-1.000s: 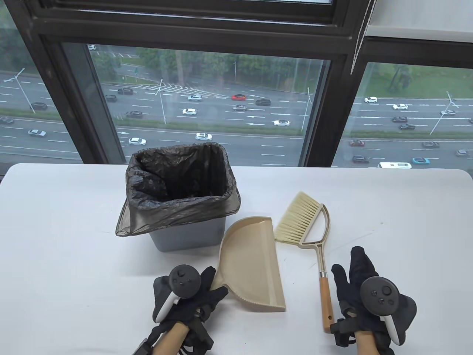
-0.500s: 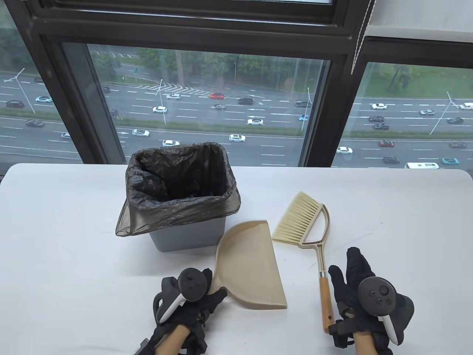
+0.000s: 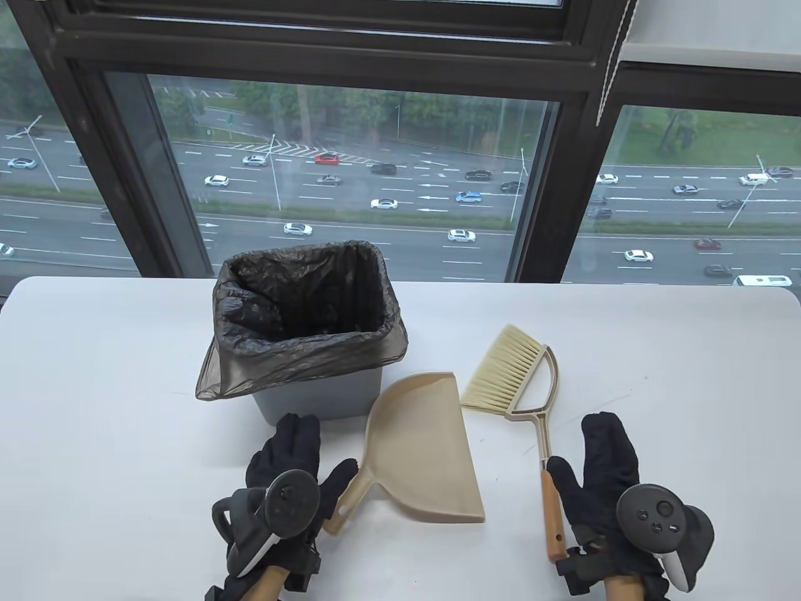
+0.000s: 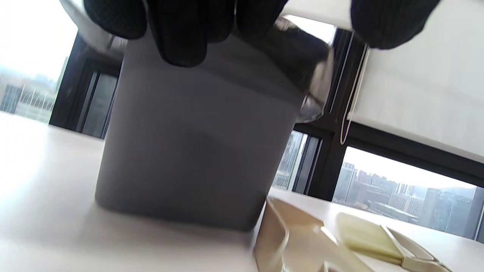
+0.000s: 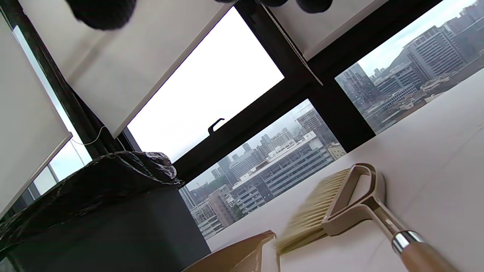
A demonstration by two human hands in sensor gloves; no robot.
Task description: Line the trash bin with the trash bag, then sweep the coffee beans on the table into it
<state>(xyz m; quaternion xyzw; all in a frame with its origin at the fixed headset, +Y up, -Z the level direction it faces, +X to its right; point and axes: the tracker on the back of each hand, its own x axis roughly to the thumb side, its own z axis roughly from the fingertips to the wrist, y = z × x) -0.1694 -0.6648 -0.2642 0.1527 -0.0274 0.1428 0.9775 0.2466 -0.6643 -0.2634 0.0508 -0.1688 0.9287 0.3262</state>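
Observation:
The grey trash bin (image 3: pixel 313 400) stands at the table's middle left, lined with a black trash bag (image 3: pixel 300 350) folded over its rim. A beige dustpan (image 3: pixel 425 451) lies right of it, its handle pointing at me. Beside that lies the brush (image 3: pixel 510 375) with pale bristles and a wooden handle (image 3: pixel 554 513). My left hand (image 3: pixel 313 457) lies flat just left of the dustpan handle, holding nothing. My right hand (image 3: pixel 582 447) lies flat right of the brush handle, thumb close to it. The left wrist view shows the bin (image 4: pixel 196 151) close ahead. No coffee beans show.
The white table (image 3: pixel 688 375) ends at a large window behind the bin. A blind cord (image 3: pixel 610 62) hangs at the upper right. In the right wrist view the brush (image 5: pixel 351 200) and bin (image 5: pixel 113 226) sit in front of the window frame.
My left hand let go of the dustpan handle, slid left and forward and straightened its fingers. The dustpan turned slightly before that. My right hand barely moved.

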